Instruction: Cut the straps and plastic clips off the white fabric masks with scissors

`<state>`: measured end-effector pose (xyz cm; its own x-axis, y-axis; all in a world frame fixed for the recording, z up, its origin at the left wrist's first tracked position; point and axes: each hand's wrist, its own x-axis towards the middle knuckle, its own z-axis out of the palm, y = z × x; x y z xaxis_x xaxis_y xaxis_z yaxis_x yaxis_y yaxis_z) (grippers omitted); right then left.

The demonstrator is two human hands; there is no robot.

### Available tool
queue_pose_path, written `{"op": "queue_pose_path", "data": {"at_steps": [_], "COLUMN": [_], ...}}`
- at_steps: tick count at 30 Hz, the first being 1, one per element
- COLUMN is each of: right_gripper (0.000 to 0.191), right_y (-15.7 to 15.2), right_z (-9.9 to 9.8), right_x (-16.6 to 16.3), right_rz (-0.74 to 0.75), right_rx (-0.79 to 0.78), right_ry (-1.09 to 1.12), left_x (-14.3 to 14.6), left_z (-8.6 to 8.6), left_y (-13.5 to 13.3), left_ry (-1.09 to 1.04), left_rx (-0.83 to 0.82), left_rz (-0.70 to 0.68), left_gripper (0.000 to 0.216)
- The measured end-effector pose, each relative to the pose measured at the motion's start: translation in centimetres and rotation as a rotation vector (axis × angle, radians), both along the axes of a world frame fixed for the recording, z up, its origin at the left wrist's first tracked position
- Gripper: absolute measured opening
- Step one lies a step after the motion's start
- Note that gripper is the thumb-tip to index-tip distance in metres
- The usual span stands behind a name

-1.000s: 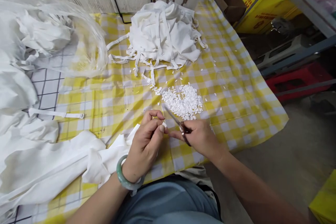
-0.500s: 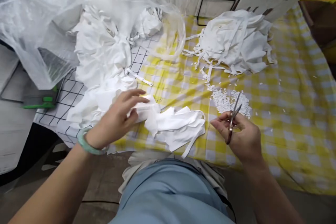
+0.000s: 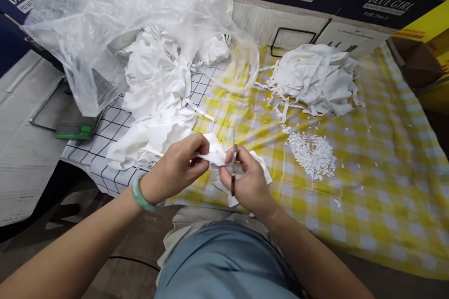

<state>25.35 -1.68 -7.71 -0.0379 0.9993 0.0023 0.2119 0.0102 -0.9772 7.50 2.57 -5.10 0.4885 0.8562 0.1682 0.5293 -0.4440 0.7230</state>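
My left hand (image 3: pixel 182 161), with a pale green bangle at its wrist, is closed in a pinch on a white cloth piece (image 3: pixel 215 154). Close beside it, my right hand (image 3: pixel 249 182) grips a small pair of scissors (image 3: pixel 233 183), blades pointing away from me. Its thumb and fingertips also meet the edge of the same cloth. More of the white fabric lies under and behind the right hand, partly hidden. To the left, a heap of white cloth pieces (image 3: pixel 157 86) spills from a clear plastic bag (image 3: pixel 101 23).
A second pile of white strapped cloth pieces (image 3: pixel 312 77) sits back right on the yellow checked tablecloth (image 3: pixel 379 205). Small white clippings (image 3: pixel 314 156) are heaped before it. Printed cartons (image 3: pixel 280 14) stand behind, and a grey-green tool (image 3: pixel 75 128) lies at left.
My right hand has moved left with the scissors, from beside the clippings to the cloth. My left hand has closed on the cloth and raised it. The view has tilted up.
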Motion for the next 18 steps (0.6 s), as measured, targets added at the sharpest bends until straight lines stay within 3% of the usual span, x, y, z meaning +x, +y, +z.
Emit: {"op": "queue_pose_path", "data": {"at_steps": [4, 8, 11, 14, 16, 18], "right_gripper": [0.017, 0.02, 0.024, 0.019, 0.017, 0.019], "right_y": [0.8, 0.9, 0.9, 1.4, 1.8, 2.0], "right_z": [0.7, 0.8, 0.7, 0.8, 0.8, 0.6], "right_x": [1.8, 2.9, 3.6, 4.5, 4.7, 4.2], "right_rz": [-0.022, -0.036, -0.077, -0.025, 0.042, 0.098], "right_rx": [-0.052, -0.068, -0.056, -0.11, -0.171, -0.243], "right_ry": [0.113, 0.156, 0.193, 0.255, 0.298, 0.342], "left_x": [-0.6, -0.4, -0.2, 0.3, 0.8, 1.7], "left_z": [0.7, 1.1, 1.6, 2.5, 3.3, 4.0], "left_y": [-0.1, 0.1, 0.1, -0.2, -0.5, -0.8], "left_ry": [-0.059, -0.227, -0.258, -0.226, -0.232, -0.276], "left_rx": [-0.464, -0.697, -0.797, -0.857, -0.814, -0.66], "left_rz": [-0.028, -0.079, -0.078, -0.17, -0.256, -0.29], "left_gripper": [0.011, 0.018, 0.022, 0.026, 0.027, 0.025]}}
